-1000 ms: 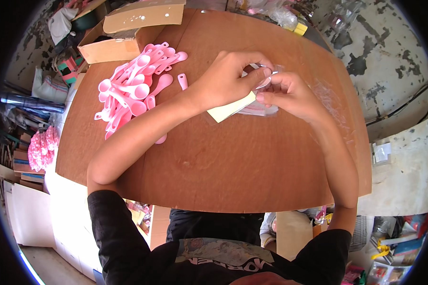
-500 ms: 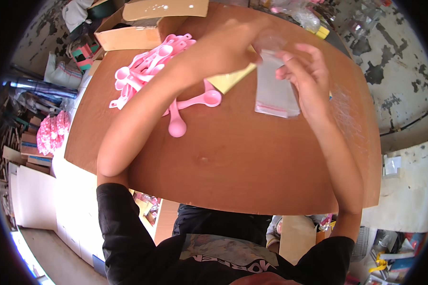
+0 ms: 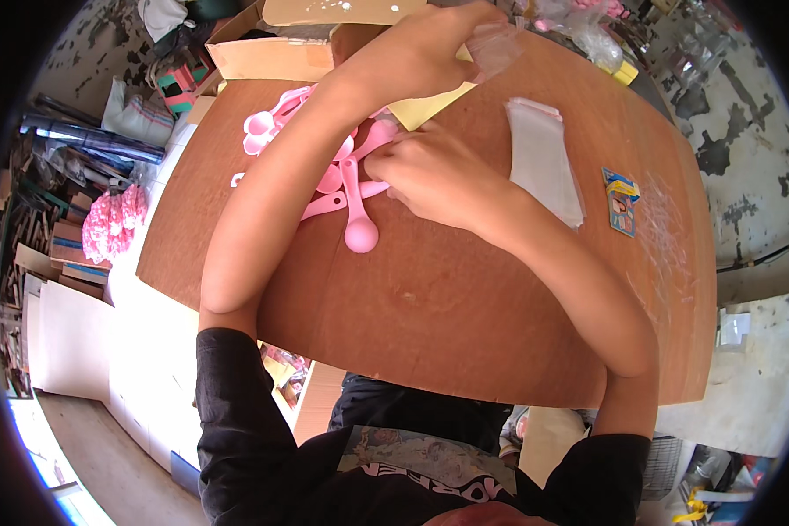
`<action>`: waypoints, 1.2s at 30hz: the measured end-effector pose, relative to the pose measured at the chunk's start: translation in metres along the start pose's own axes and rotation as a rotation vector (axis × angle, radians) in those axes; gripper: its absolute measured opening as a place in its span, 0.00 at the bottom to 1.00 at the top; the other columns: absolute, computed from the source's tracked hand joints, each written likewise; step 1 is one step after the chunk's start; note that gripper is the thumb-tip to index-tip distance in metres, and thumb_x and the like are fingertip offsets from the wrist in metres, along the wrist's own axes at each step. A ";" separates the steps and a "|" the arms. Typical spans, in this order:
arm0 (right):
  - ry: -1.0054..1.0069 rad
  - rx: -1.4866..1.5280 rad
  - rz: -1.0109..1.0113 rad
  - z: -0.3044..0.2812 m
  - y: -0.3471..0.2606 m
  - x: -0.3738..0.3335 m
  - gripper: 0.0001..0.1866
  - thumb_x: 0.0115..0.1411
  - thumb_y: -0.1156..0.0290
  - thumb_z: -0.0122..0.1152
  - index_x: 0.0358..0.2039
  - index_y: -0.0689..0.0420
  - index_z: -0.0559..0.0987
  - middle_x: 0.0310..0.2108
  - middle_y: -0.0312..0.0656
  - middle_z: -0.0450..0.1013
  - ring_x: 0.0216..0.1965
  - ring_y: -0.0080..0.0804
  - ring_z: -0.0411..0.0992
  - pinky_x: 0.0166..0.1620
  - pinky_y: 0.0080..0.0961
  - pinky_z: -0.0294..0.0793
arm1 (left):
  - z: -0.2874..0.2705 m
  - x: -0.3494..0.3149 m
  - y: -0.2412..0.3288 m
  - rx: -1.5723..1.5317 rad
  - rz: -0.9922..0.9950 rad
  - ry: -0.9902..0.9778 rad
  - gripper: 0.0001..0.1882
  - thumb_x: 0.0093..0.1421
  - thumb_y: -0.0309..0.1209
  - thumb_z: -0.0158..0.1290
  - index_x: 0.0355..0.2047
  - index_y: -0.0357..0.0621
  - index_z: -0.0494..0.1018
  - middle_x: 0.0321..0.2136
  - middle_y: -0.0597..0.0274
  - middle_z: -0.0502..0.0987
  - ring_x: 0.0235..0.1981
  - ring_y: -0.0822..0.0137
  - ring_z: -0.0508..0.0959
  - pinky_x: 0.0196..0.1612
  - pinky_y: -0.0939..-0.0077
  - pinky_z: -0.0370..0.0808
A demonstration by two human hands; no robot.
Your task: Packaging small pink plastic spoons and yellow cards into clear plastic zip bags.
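My left hand (image 3: 451, 44) is at the far side of the table, closed on a clear plastic bag (image 3: 497, 51). A yellow sheet (image 3: 425, 108) lies below that hand, partly covered. My right hand (image 3: 430, 171) has reached in to the pile of pink measuring spoons (image 3: 329, 180), its bent fingers closed around a pink spoon (image 3: 374, 188) that they partly hide. In front of it, one pink spoon (image 3: 359, 230) points its rounded bowl toward me. My left forearm covers much of the pile. A stack of clear plastic bags (image 3: 543, 162) lies to the right.
An open cardboard box (image 3: 272, 60) stands at the back left. Toward the right edge lies a small blue and yellow card (image 3: 621, 203) near thin clear scraps (image 3: 662, 237). Plastic bags and a yellow block (image 3: 624, 73) are beyond the far right edge.
My right hand has moved left from the bag stack to the pink spoons. My left hand has gone slightly farther away with a clear bag. The small card has come into sight.
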State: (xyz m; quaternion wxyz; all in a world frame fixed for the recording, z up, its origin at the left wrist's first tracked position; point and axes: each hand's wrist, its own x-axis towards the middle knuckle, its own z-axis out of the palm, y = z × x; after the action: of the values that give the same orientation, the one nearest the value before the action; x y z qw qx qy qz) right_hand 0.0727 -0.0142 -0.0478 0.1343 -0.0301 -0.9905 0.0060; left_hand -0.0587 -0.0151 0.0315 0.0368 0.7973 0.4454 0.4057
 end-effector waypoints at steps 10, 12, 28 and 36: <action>0.482 0.180 0.044 -0.042 0.014 -0.080 0.13 0.51 0.78 0.65 0.39 0.56 0.79 0.28 0.41 0.74 0.27 0.38 0.72 0.34 0.30 0.74 | 0.019 -0.001 -0.012 -0.072 -0.081 0.059 0.32 0.51 0.24 0.61 0.58 0.41 0.65 0.45 0.52 0.76 0.47 0.60 0.77 0.49 0.69 0.72; 0.682 0.258 0.097 -0.060 0.024 -0.097 0.20 0.54 0.84 0.62 0.47 0.58 0.75 0.32 0.41 0.76 0.35 0.29 0.76 0.39 0.24 0.76 | 0.038 0.005 -0.016 -0.213 -0.102 -0.039 0.35 0.52 0.23 0.61 0.60 0.42 0.62 0.50 0.55 0.73 0.50 0.65 0.73 0.54 0.72 0.70; 1.061 0.875 0.576 -0.086 0.077 -0.136 0.28 0.55 0.80 0.64 0.53 0.61 0.62 0.33 0.45 0.77 0.33 0.26 0.76 0.35 0.21 0.76 | 0.100 -0.004 0.031 -0.608 -0.227 -0.198 0.39 0.53 0.22 0.62 0.63 0.43 0.56 0.54 0.56 0.69 0.45 0.68 0.76 0.44 0.74 0.77; 0.944 0.812 0.506 -0.078 0.072 -0.132 0.24 0.53 0.77 0.68 0.49 0.60 0.70 0.32 0.38 0.77 0.32 0.21 0.75 0.34 0.18 0.73 | 0.106 -0.005 0.035 -0.629 -0.227 -0.174 0.33 0.59 0.25 0.59 0.62 0.39 0.57 0.49 0.56 0.73 0.44 0.73 0.76 0.42 0.76 0.77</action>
State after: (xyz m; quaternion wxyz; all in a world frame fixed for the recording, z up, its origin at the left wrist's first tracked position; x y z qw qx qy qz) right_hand 0.2249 0.0495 -0.0093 0.5479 -0.2079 -0.7072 0.3955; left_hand 0.0356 -0.0081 -0.0276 0.3633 0.7239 0.3796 0.4470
